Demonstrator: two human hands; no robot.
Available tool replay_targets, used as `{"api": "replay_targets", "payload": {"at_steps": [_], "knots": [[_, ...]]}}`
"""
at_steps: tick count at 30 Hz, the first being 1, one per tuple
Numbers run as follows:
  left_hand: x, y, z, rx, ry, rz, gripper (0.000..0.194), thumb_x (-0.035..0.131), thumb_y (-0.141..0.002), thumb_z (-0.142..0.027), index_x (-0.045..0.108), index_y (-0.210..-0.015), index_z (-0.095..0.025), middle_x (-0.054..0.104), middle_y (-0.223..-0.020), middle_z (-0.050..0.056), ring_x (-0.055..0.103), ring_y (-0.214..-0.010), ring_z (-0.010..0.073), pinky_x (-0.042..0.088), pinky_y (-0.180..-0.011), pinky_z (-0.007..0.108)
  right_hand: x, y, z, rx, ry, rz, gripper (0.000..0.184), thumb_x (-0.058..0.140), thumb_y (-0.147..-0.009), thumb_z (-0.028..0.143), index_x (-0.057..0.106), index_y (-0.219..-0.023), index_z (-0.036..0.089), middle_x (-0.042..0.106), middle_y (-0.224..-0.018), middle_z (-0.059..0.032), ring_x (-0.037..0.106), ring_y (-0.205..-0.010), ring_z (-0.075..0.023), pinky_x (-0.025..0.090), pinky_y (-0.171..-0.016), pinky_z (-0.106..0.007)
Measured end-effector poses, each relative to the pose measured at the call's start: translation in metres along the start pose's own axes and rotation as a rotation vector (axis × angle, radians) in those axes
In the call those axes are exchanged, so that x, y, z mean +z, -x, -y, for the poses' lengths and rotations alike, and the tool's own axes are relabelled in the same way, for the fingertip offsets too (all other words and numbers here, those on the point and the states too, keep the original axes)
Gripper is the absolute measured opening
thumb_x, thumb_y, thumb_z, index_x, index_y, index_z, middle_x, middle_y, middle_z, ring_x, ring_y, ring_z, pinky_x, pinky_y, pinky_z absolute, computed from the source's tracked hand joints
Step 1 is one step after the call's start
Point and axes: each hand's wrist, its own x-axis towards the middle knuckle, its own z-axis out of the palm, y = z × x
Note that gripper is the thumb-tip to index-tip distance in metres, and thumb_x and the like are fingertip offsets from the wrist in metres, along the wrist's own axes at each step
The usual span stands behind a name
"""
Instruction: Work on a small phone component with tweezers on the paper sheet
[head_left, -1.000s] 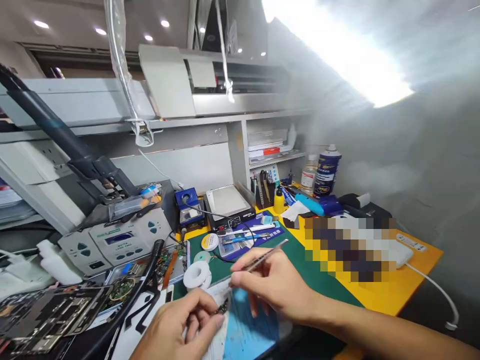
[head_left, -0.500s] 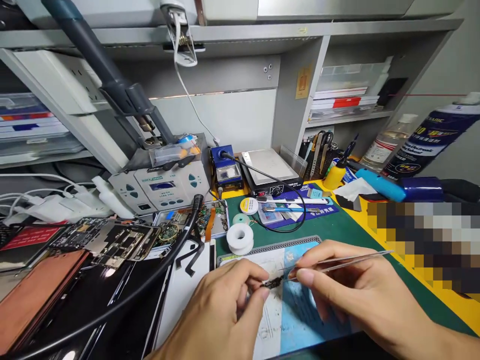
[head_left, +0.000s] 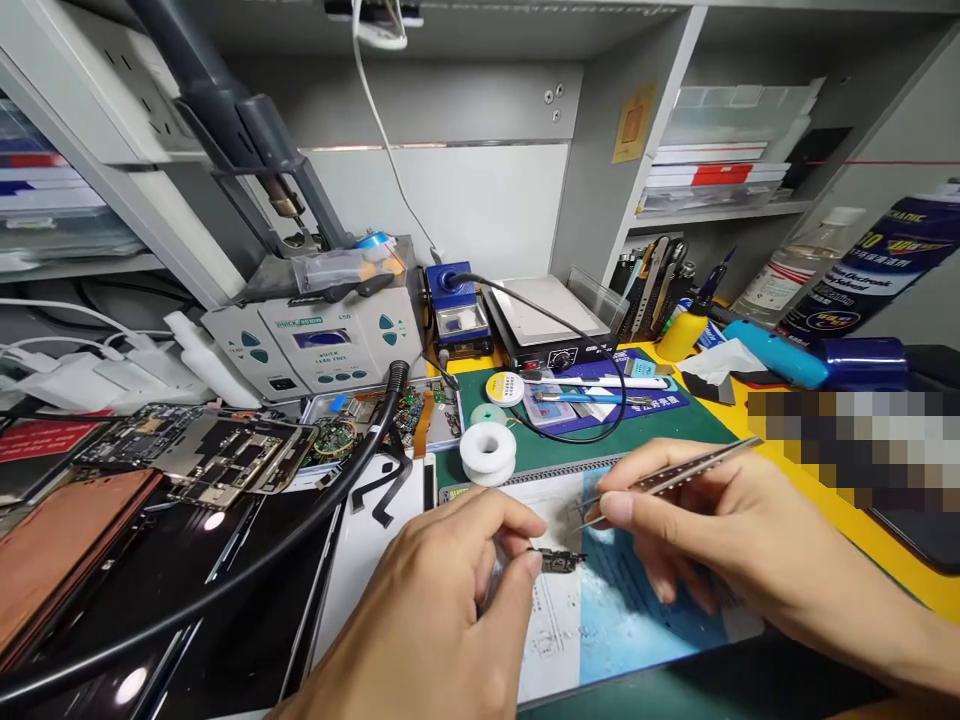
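Note:
Between the thumb and fingers of my left hand (head_left: 457, 590) is a small dark circuit board (head_left: 559, 561), its free end pointing right. My right hand (head_left: 690, 530) grips metal tweezers (head_left: 675, 478), their tips just above and to the right of the board, apart from it. Whether the tips hold anything is too small to tell. Both hands are over a worn white and blue booklet or sheet (head_left: 637, 630) lying on the green mat (head_left: 705, 440).
A white spool (head_left: 487, 455) stands behind my left hand. Phone parts (head_left: 232, 465) and a black hose (head_left: 300, 550) lie left. At the back are a grey hot-air station (head_left: 322, 345) and a hot plate (head_left: 555, 312). A yellow bottle (head_left: 679, 335) stands back right.
The tweezers have drawn back up and right from the circuit board, and have turned in my right hand. My left hand still holds the board, now showing more. The camera view has tilted down.

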Motion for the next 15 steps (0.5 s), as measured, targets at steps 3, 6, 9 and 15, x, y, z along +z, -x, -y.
{"api": "replay_targets", "payload": {"at_steps": [3,6,9,15], "knots": [[0.002,0.003,0.004,-0.006,0.007,-0.016,0.020,0.067,-0.091,-0.043,0.074,-0.088,-0.025,0.053,-0.058,-0.003,0.054,-0.057,0.0150,0.043,-0.050,0.023,0.001,-0.004,0.001,0.035,-0.060,0.015,0.040,0.085,-0.083,0.058,0.076,-0.086,0.019,0.066,-0.045,0.0017,0.049,-0.033,-0.0073,0.034,-0.033,-0.014],[0.003,0.004,0.004,-0.013,0.017,-0.007,0.019,0.067,-0.091,-0.043,0.072,-0.088,-0.025,0.053,-0.058,-0.003,0.055,-0.057,0.0152,0.044,-0.051,0.023,0.008,-0.003,0.002,0.056,-0.118,0.012,0.037,0.084,-0.084,0.056,0.077,-0.085,0.020,0.067,-0.044,0.0018,0.050,-0.032,-0.0076,0.034,-0.032,-0.013],[0.002,0.003,0.001,-0.025,0.031,-0.002,0.013,0.066,-0.090,-0.038,0.069,-0.087,-0.025,0.050,-0.058,-0.004,0.054,-0.055,0.0144,0.044,-0.050,0.022,0.018,0.001,0.003,0.017,-0.105,-0.048,0.034,0.083,-0.085,0.055,0.078,-0.086,0.022,0.068,-0.046,0.0012,0.052,-0.033,-0.0091,0.035,-0.032,-0.015],[-0.002,0.001,-0.001,0.000,0.016,0.013,0.009,0.057,-0.089,-0.025,0.060,-0.081,-0.027,0.038,-0.056,-0.008,0.046,-0.045,0.0095,0.039,-0.044,0.019,0.029,0.010,0.007,-0.227,0.044,-0.157,0.015,0.083,-0.080,0.034,0.083,-0.067,0.026,0.073,-0.051,-0.0032,0.063,-0.039,-0.0148,0.050,-0.038,-0.020]]}}
